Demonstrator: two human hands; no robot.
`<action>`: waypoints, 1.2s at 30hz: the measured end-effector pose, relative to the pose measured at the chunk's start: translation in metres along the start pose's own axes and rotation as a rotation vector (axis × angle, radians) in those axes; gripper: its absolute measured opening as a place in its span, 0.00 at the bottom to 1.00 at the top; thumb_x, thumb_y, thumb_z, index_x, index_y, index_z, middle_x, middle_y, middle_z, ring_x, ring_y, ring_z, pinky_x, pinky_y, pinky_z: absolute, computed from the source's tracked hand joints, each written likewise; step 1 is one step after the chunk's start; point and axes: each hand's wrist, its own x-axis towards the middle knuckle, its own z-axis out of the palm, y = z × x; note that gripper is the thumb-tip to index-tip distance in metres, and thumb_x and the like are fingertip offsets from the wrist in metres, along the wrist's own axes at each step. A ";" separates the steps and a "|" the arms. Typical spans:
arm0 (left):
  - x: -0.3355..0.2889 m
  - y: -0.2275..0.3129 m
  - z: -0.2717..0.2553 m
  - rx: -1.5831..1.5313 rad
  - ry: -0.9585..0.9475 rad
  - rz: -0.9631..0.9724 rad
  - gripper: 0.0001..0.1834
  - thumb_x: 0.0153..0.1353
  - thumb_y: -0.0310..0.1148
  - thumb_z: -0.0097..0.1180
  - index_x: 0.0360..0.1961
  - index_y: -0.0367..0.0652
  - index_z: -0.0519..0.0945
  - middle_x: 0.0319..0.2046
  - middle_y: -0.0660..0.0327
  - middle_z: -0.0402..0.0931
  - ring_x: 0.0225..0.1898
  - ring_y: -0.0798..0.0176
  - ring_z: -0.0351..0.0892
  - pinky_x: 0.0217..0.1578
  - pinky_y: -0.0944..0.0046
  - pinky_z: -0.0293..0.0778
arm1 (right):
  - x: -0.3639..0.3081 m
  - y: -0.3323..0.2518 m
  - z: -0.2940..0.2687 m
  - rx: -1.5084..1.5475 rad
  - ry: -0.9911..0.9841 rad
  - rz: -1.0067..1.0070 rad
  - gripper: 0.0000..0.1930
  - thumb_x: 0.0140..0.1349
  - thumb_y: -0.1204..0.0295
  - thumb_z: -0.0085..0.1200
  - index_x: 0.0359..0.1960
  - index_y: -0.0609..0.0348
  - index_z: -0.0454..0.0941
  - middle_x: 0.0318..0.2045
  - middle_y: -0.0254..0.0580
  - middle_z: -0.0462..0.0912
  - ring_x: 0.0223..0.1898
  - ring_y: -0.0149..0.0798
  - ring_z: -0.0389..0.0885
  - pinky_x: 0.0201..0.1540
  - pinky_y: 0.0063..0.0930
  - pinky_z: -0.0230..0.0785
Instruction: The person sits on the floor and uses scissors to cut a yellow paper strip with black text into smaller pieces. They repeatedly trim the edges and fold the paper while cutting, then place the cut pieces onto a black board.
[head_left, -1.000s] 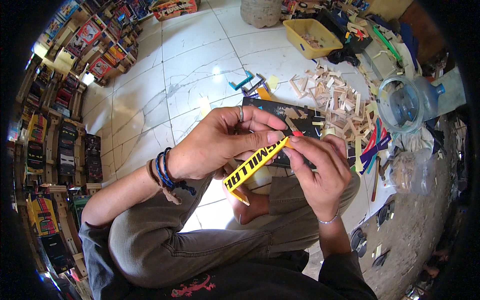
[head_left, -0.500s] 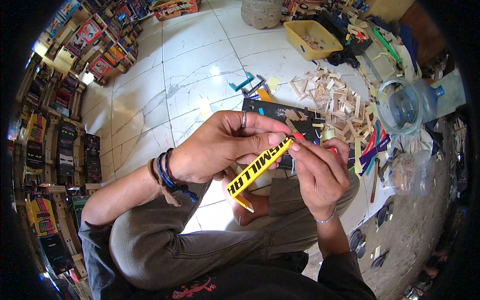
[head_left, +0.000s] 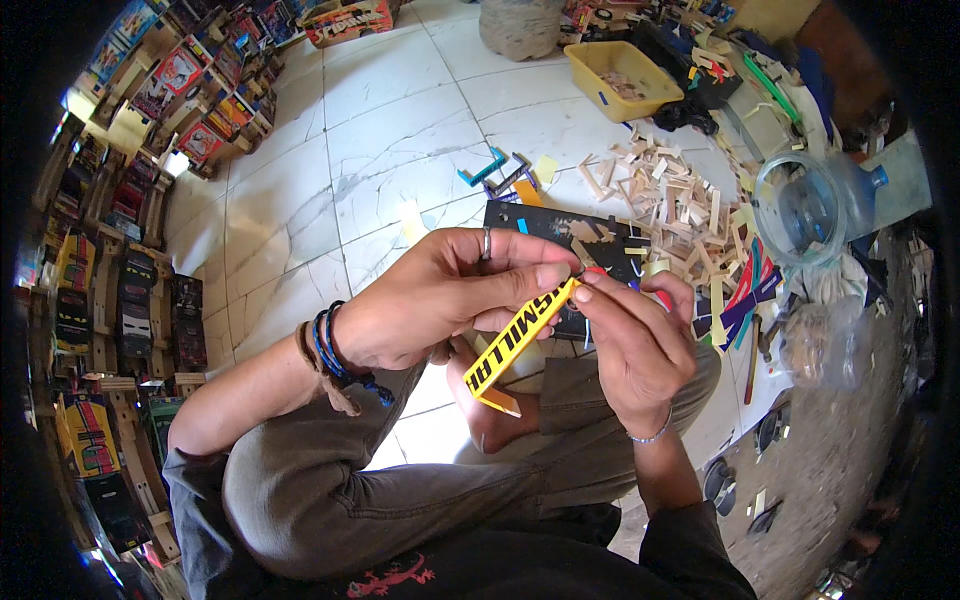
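My left hand, closed, pinches the upper end of a yellow strip with black lettering between thumb and fingers. The strip slants down to the left, and its lower end turns off at an angle, showing a pale wooden edge. Fingertips of my right hand meet the strip's upper end beside my left thumb. Within the right fingers sits a slim red-handled tool; its kind is mostly hidden by the fingers. Beneath the hands lies a dark board with scraps on it.
A heap of small wooden pieces spreads beyond the board. Coloured U-shaped pieces lie left of it. A yellow basin stands farther back, and a clear water jug at right. Toy-like painted boxes line the left side.
The strip's lower end has shifted slightly right, and its lettered face has turned a little. Both hands keep nearly the same place and grip.
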 end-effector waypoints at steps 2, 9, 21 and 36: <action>-0.002 0.002 0.001 -0.008 0.033 -0.041 0.15 0.73 0.30 0.58 0.57 0.35 0.79 0.43 0.59 0.85 0.41 0.66 0.87 0.45 0.67 0.84 | 0.002 0.002 0.000 -0.024 -0.015 -0.044 0.12 0.61 0.73 0.64 0.46 0.48 0.89 0.46 0.30 0.90 0.47 0.23 0.85 0.55 0.35 0.65; 0.002 0.001 -0.005 0.027 0.056 0.089 0.15 0.70 0.26 0.60 0.55 0.35 0.79 0.43 0.58 0.84 0.41 0.67 0.86 0.46 0.67 0.84 | 0.007 0.010 0.000 0.011 -0.054 -0.074 0.13 0.62 0.71 0.64 0.49 0.50 0.87 0.47 0.33 0.89 0.48 0.25 0.85 0.54 0.35 0.66; -0.005 0.008 -0.010 -0.172 0.042 0.176 0.19 0.73 0.29 0.57 0.62 0.37 0.78 0.52 0.55 0.82 0.49 0.63 0.85 0.55 0.62 0.84 | -0.103 0.085 0.088 -0.215 -0.496 0.392 0.16 0.66 0.62 0.61 0.53 0.54 0.82 0.45 0.42 0.82 0.49 0.47 0.82 0.54 0.43 0.67; -0.006 0.010 -0.012 -0.081 0.097 0.281 0.17 0.74 0.30 0.55 0.61 0.39 0.77 0.46 0.56 0.82 0.48 0.60 0.85 0.54 0.56 0.83 | -0.128 0.094 0.073 -0.335 -0.492 0.524 0.13 0.63 0.62 0.64 0.44 0.54 0.83 0.46 0.42 0.77 0.45 0.47 0.81 0.54 0.46 0.67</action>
